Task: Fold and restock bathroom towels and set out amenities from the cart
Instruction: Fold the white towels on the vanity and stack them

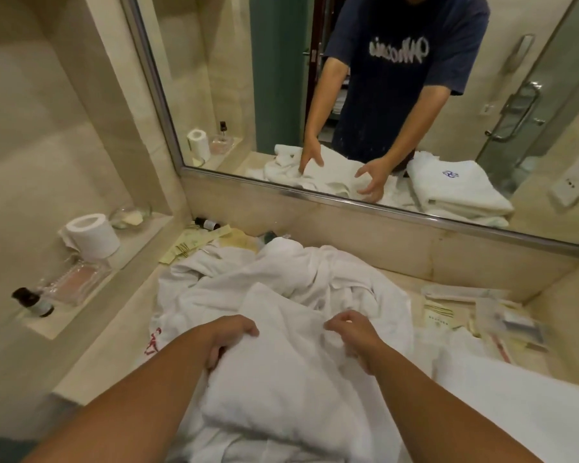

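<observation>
Left hand (229, 335): bare.
Right hand (351, 332): bare.
Forearms: 2, bare.
T-shirt (398, 95) (far, reflected): dark navy, short sleeves ending above elbow, pale script lettering across chest, reads reversed, pale specks near hem.

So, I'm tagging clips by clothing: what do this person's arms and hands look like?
Both forearms are bare down to the left hand and right hand: no gloves, watch or rings show. No sleeve shows directly; reflected in the wall mirror is a dark navy short-sleeved T-shirt with pale chest lettering.
</observation>
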